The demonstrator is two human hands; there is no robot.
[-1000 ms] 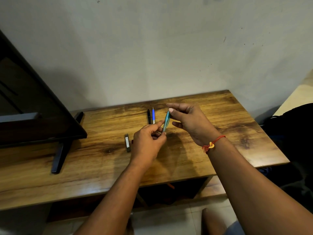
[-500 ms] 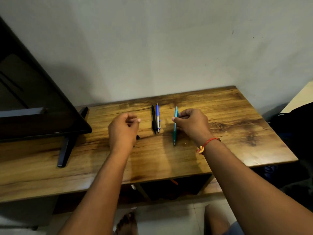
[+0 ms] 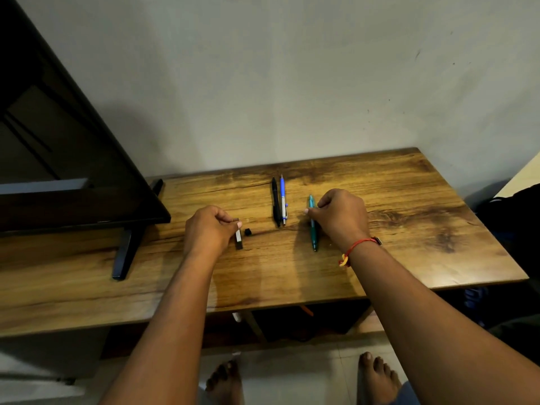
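Our right hand (image 3: 340, 217) is curled over the slim teal plastic pen (image 3: 314, 236), thumb and forefinger pinching its barrel a little above the middle. The pen lies flat on the brown wood-grain table (image 3: 409, 229), tip toward us and top end toward the wall. It runs parallel to the glossy black pen (image 3: 275, 203) and the blue-and-white click pen (image 3: 283, 200), which lie touching side by side just to its left. We judge that the pinch is kept light and high so the pen can be squared into a row with those two. Most of the barrel shows below the pinch, and only the short top end pokes out above the thumb.

Our left hand (image 3: 209, 229) is closed round the upper end of a small dark oblong case with a pale label (image 3: 239, 240). Its lower end sticks out below the fingers, at or close to the tabletop. A tiny black cap (image 3: 247, 231) sits loose just beside it, probably kept near so the two stay together. At far left a dark flat screen on black feet (image 3: 73, 185) stands well apart from the pens.
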